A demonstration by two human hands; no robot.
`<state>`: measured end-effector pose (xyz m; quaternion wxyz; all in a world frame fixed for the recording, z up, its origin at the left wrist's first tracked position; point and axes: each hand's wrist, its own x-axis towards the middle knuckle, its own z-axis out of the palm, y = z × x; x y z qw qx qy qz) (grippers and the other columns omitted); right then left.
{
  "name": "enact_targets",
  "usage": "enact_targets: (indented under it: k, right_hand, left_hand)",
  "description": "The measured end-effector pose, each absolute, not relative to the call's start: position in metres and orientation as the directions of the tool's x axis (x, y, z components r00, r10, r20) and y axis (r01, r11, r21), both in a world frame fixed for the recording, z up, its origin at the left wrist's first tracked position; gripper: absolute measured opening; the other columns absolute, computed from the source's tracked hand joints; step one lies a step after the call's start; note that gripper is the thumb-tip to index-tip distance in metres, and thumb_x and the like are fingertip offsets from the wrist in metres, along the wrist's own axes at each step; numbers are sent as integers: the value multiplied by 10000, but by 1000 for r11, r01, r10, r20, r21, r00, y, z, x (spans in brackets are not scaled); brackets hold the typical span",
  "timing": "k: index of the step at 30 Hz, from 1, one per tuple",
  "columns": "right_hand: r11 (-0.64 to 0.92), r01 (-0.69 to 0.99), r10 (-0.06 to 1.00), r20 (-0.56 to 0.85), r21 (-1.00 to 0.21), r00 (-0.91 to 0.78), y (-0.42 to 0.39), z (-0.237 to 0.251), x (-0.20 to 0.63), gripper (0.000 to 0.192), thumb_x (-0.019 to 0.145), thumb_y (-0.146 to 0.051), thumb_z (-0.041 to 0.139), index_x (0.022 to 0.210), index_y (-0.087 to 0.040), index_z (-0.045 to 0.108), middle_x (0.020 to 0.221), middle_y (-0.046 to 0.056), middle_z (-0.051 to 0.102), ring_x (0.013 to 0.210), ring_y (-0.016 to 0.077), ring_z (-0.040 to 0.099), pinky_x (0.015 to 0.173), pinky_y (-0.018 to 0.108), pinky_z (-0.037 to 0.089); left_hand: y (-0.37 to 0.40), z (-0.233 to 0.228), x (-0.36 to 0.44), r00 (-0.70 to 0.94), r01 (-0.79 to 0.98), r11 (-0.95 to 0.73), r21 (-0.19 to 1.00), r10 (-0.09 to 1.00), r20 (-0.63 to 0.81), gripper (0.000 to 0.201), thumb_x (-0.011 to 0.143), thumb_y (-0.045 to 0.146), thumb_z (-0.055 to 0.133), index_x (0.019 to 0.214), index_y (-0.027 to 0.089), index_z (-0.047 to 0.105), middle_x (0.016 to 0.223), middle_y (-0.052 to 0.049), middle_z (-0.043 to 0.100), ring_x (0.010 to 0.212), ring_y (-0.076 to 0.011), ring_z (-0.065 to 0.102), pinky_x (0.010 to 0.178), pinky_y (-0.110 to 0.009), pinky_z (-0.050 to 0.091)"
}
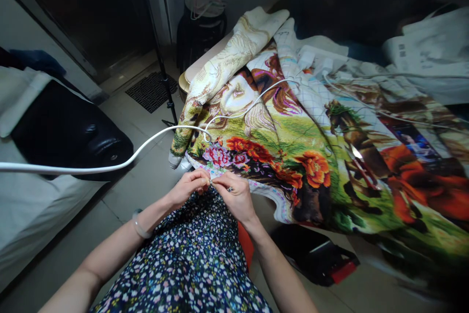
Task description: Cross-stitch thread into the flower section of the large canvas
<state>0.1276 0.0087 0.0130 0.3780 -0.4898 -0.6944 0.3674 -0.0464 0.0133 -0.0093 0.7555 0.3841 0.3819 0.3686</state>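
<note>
Both my hands meet in front of my lap, just below the near edge of a large cross-stitch cloth (252, 127). My left hand (190, 186) is closed in a pinch, and my right hand (234, 196) pinches right beside it, fingertips almost touching. Whatever lies between the fingers is too small to name. Stitched orange and pink flowers and part of a face show on the cloth, whose far left portion is rolled up. A pair of scissors (362, 164) seems to lie on the cloth to the right, blurred.
A white cable (146, 149) crosses from the left over the cloth. Black leather seating (73, 127) with a pale cover is at left. A thin black stand (161, 69) rises behind. A black stool (201, 25) stands at the back; a black and red object (318, 254) sits on the floor.
</note>
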Motion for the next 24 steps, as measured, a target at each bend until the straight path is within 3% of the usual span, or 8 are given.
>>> enact_targets:
  k: [8,24]
  right_hand:
    - [292,444,951,210,-847,-226,6,11,121,170,862,-165,564,812,-198,723,721,36,607,690,161,567,638,275,441]
    - [382,542,922,271,-748,-275,3,16,123,204,889,-152,527,815,-195,712,696,39,566,703,176,530,638,290,421]
  left_hand:
    - [14,-11,-46,410,-202,356,912,877,-251,230,825,338,597,704,141,596,801,-3,468,627,-95,409,572,-248,333]
    - [15,-8,-45,404,-158,271,950,895,-188,261,844,338,565,668,145,577,809,-16,448,681,-119,400,586,-253,322]
